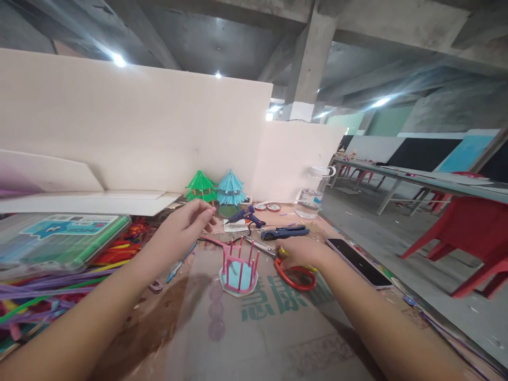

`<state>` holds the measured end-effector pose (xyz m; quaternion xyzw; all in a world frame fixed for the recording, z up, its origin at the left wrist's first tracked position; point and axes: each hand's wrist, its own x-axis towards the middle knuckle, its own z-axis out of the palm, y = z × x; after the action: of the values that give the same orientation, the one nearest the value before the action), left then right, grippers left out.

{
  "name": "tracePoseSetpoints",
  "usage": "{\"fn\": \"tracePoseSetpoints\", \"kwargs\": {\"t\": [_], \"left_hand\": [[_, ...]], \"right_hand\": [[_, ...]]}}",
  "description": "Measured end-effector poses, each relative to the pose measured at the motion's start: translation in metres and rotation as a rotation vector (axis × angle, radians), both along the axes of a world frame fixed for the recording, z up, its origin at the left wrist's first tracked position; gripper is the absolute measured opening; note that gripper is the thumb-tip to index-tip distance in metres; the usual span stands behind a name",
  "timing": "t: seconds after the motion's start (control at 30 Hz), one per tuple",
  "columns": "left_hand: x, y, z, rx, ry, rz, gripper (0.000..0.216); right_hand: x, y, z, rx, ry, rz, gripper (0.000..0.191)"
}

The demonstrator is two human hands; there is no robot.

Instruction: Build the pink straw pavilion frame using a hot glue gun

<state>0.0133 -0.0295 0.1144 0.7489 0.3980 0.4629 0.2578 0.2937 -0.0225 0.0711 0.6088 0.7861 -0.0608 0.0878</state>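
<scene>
plastic sheet: grey sheet point(206, 344) with green lettering, spread over the brown tabletop nearest the wearer.
stem bundle: coloured fuzzy stems point(59, 296) heaped at left, past the left forearm.
post model: small pink-posted model point(239, 275) upright on the sheet, between the two hands; pale blue floor, a pink strip running from its posts out to the left.
phone: phone point(359, 263) flat, screen up, just beside the right forearm.
right hand: right hand point(299, 251) bent down over red-handled scissors point(298, 286), blades toward the model (grip or mere touch: cannot tell, fingers partly hidden).
left hand: left hand point(189, 222) raised, thumb and finger narrowed on a tiny pink bit point(213, 210).
case: clear plastic case point(63, 241) at far left, beside the stems.
tools: dark blue pliers point(286, 232) beyond the right hand; blue glue gun point(243, 214) behind the post model.
roofed models: green one point(201, 182) and blue one point(230, 185), side by side.
bottle: clear water bottle point(310, 197) by the white board point(159, 121).
background: red chair point(472, 233).
</scene>
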Motion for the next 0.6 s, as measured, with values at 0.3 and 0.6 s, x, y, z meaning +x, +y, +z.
{"fn": "tracePoseSetpoints", "kwargs": {"t": [0.3, 0.6], "left_hand": [[0.008, 0.037, -0.053, -0.444, -0.129, -0.138, 0.042], [0.024, 0.038, -0.086, -0.422, -0.325, -0.111, 0.042]], "right_hand": [[-0.004, -0.005, 0.014, 0.037, 0.121, 0.107, 0.027], [-0.019, -0.004, 0.007, -0.237, 0.427, 0.34, 0.034]]}}
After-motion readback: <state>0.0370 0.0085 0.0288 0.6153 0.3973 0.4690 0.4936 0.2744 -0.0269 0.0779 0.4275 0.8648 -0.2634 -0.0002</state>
